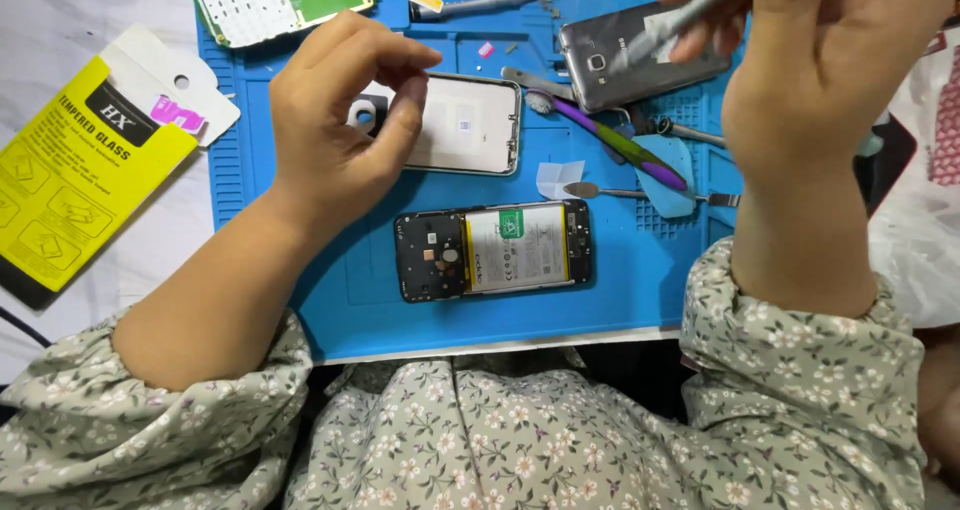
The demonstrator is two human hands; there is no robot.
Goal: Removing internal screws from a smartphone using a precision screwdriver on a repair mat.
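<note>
Packet [85,160] yellow, flat, far-left, left hand [335,120] near it

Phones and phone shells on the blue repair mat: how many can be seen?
3. An opened black phone with exposed battery lies nearest the person. A white back cover sits under the left hand. A grey phone lies below the right hand. Others may be hidden.

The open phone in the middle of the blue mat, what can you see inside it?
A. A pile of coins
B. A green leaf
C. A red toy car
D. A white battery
D: the open phone lies with its back off on the blue mat, and a white battery fills most of its middle.
</note>
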